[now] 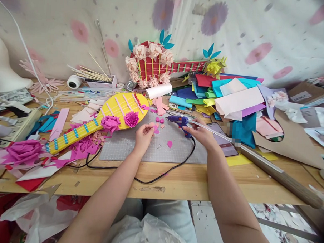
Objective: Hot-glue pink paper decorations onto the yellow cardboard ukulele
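Left hand (144,135) pinched petal (156,131), right hand (201,134) gripped glue gun (178,120); flowers (131,119) already sat on yellow guitar (108,111) leftward, loose petals (162,120) lay between.

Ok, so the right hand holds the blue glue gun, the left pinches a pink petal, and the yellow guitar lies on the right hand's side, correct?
Not quite: in the head view, the yellow guitar lies on the side of the left hand, which does pinch a pink petal. The right hand does hold the blue glue gun.
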Demonstrator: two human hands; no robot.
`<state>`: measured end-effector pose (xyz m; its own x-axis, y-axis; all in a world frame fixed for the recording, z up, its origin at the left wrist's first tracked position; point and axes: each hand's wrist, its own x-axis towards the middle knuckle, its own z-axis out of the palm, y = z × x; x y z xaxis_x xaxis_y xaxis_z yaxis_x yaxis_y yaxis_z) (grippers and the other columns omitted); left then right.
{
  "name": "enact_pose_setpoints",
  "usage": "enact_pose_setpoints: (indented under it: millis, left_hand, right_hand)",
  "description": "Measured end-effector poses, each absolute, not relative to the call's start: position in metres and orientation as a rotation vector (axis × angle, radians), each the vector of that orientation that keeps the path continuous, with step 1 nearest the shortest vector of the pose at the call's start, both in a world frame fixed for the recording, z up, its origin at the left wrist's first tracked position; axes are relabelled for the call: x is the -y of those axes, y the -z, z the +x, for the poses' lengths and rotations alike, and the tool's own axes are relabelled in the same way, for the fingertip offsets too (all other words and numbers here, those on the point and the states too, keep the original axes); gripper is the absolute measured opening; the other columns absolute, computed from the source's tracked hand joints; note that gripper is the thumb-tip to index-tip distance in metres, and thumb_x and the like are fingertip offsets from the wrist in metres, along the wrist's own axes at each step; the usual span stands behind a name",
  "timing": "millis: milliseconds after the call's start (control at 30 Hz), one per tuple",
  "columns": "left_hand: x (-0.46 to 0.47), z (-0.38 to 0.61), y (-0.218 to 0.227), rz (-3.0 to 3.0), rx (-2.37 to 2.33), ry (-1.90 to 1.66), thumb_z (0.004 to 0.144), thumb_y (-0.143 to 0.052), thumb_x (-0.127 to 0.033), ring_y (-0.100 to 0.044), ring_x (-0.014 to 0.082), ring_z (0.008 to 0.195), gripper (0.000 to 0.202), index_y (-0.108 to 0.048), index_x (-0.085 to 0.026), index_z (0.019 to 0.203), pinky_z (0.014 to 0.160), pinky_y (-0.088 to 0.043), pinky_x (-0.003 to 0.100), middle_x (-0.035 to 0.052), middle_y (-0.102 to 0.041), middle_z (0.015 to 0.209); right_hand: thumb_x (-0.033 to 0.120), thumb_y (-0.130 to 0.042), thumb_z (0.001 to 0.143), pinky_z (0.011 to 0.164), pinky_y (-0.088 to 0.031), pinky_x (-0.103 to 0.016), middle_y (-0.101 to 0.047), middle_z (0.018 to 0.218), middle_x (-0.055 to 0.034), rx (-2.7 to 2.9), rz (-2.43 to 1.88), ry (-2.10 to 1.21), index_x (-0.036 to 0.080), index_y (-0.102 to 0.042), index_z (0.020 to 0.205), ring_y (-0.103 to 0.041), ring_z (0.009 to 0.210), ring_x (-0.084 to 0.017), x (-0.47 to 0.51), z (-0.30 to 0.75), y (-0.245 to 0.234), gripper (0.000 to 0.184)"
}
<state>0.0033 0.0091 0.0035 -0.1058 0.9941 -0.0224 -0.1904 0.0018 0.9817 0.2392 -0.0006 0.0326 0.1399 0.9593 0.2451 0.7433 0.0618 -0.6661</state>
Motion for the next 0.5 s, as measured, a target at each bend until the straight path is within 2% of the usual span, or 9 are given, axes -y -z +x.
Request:
enact_pose_setpoints:
  millis: [100, 267, 500]
  left_hand:
    - [-0.009, 0.004, -0.005, 1.004, -1.153, -1.346, 0.062, -0.071, -0.032, -0.054, 0.0086, 0.051, 0.024, -0.054, -0.017, 0.069, 0.035, -0.034, 0.016, -0.0016, -0.059, 0.064]
    - [-0.011, 0.004, -0.001, 1.018, -1.192, -1.342, 0.063, -0.071, -0.032, -0.056, 0.0099, 0.052, 0.023, -0.055, -0.016, 0.07, 0.036, -0.039, 0.018, -0.0011, -0.059, 0.064]
    - [-0.012, 0.004, 0.0, 0.999, -1.272, -1.333, 0.064, -0.071, -0.029, -0.058, 0.0105, 0.051, 0.02, -0.056, -0.016, 0.068, 0.037, -0.039, 0.017, -0.0017, -0.058, 0.059]
  right_hand:
    - [0.058, -0.063, 0.066, 0.063, -0.039, -0.03, -0.062, 0.084, -0.0079, 1.68, -1.75, -0.351, 0.017, -0.062, 0.089, -0.054, 0.075, -0.02, -0.012, 0.224, -0.02, 0.047]
    - [0.058, -0.058, 0.07, 0.061, -0.041, -0.03, -0.063, 0.07, -0.0069, 1.547, -1.826, -0.562, 0.015, -0.065, 0.077, -0.057, 0.069, -0.021, -0.016, 0.209, -0.015, 0.043]
    - [0.061, -0.062, 0.065, 0.048, -0.038, -0.026, -0.055, 0.055, -0.0015, 1.492, -1.567, -0.981, 0.014, -0.062, 0.073, -0.046, 0.048, -0.011, 0.001, 0.203, -0.029, 0.047]
